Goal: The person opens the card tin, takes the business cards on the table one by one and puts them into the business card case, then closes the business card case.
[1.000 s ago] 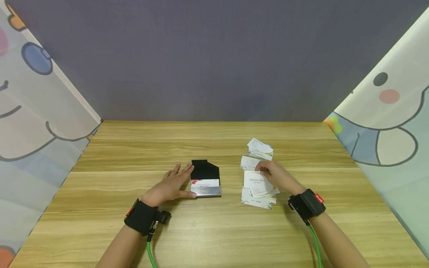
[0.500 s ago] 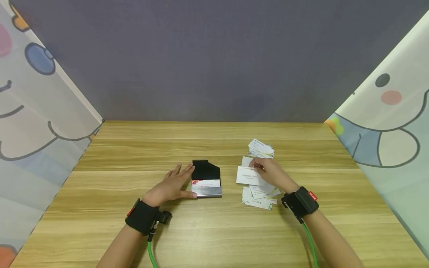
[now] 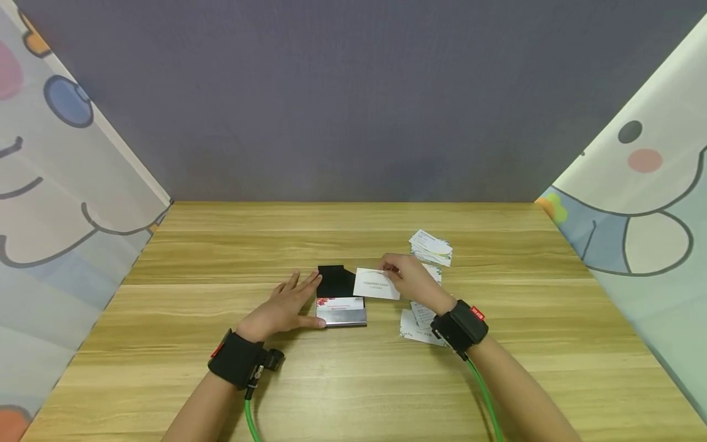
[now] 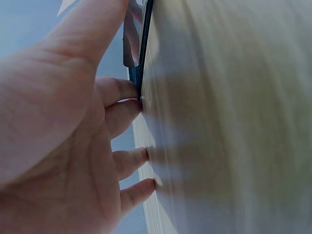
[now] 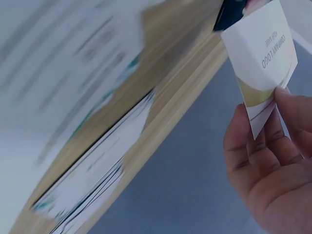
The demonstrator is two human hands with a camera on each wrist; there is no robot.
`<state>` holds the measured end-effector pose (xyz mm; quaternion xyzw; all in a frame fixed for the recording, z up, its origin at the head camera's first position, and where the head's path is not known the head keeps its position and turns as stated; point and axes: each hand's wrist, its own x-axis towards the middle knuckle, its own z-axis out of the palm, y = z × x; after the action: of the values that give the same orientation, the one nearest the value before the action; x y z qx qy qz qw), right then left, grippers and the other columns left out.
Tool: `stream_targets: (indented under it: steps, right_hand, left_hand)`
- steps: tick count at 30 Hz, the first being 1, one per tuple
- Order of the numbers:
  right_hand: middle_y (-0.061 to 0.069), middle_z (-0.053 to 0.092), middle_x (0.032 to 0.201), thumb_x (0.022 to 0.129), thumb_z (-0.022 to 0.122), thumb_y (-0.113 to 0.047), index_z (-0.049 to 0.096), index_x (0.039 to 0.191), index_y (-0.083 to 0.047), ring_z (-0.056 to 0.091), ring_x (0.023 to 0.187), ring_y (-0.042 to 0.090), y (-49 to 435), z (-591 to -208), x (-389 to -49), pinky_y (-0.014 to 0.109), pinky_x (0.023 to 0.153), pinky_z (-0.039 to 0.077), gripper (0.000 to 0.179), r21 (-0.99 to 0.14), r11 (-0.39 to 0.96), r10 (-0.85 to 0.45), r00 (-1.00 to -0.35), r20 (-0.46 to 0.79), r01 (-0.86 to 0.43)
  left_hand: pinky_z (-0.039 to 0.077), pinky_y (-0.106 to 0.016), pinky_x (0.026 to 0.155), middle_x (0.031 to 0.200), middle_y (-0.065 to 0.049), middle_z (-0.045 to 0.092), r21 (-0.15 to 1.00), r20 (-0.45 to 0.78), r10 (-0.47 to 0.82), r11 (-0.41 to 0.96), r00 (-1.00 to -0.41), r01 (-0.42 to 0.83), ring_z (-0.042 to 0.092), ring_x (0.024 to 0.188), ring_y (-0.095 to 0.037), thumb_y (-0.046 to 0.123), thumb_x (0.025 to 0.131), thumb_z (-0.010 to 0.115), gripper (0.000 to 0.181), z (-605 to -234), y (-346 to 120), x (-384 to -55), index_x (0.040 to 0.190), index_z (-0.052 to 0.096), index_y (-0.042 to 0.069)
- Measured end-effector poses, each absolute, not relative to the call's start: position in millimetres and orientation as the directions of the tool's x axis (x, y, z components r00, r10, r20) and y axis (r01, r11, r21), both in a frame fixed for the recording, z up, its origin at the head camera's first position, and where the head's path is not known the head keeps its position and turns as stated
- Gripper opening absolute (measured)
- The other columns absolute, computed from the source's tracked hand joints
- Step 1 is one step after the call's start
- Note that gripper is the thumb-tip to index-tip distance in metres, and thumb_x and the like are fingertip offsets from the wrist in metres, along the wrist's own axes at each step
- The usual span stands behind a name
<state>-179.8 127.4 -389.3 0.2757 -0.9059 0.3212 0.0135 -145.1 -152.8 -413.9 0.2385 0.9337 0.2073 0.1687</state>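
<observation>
A card case [image 3: 341,318] lies open on the table, its black lid folded back and its front pocket silver. Red-and-white cards [image 3: 343,304] sit in the pocket. Fingers spread and nearly straight, my left hand [image 3: 278,312] rests at the case's left side; in the left wrist view its fingertips touch the table and the case edge. My right hand [image 3: 413,281] pinches a white business card [image 3: 371,284] between thumb and fingers, over the right part of the black lid. In the right wrist view the card [image 5: 265,56] is tilted, and "COMPANY LOGO" shows on it.
A fanned pile of business cards [image 3: 431,247] lies at the back right. More loose cards [image 3: 415,328] lie nearer, partly hidden under my right hand and wrist. A dark panel [image 3: 353,104] rises behind the wooden table [image 3: 248,239], with printed side walls at both ends.
My right hand has lifted the white business card from the loose cards and carried it left to the card case. My left hand has stayed in place.
</observation>
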Motion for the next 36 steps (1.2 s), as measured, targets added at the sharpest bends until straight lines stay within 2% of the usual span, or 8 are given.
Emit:
stream_targets:
  steps: [7,19,28,36]
  right_hand:
    - [0.005,0.067,0.091,0.088,0.054,0.001,0.066,0.095,-0.009,0.06,0.078,0.011,102,-391,-179,0.022,0.066,0.049,0.017,-0.576,0.653,-0.497,-0.852,0.163,-0.491]
    - [0.005,0.069,0.094,0.088,0.055,-0.001,0.068,0.094,-0.009,0.063,0.084,0.012,69,-393,-181,0.025,0.071,0.051,0.016,-0.589,0.63,-0.491,-0.847,0.203,-0.506]
    - [0.001,0.067,0.087,0.087,0.055,0.002,0.068,0.088,-0.01,0.059,0.077,0.008,61,-401,-181,0.022,0.069,0.049,0.018,-0.581,0.627,-0.518,-0.835,0.185,-0.518]
    - [0.002,0.068,0.086,0.086,0.057,0.001,0.068,0.088,-0.009,0.059,0.078,0.009,60,-405,-180,0.025,0.07,0.048,0.015,-0.541,0.658,-0.554,-0.824,0.123,-0.523]
  left_hand:
    - [0.011,-0.064,0.106,0.155,-0.008,0.009,0.458,-0.221,0.508,0.807,-0.832,0.371,0.001,0.139,-0.042,0.051,0.079,0.063,0.092,-415,-152,-145,0.147,0.017,0.008]
    - [0.013,-0.063,0.106,0.154,-0.008,0.01,0.443,-0.225,0.499,0.818,-0.837,0.368,0.002,0.139,-0.042,0.053,0.078,0.062,0.094,-413,-151,-144,0.147,0.016,0.009]
    - [0.012,-0.063,0.106,0.154,-0.008,0.01,0.461,-0.23,0.495,0.814,-0.838,0.354,0.001,0.139,-0.042,0.054,0.078,0.062,0.096,-415,-151,-145,0.148,0.014,0.01]
    - [0.012,-0.063,0.106,0.155,-0.008,0.009,0.458,-0.228,0.501,0.812,-0.835,0.362,0.002,0.139,-0.042,0.054,0.078,0.061,0.094,-416,-152,-146,0.148,0.015,0.009]
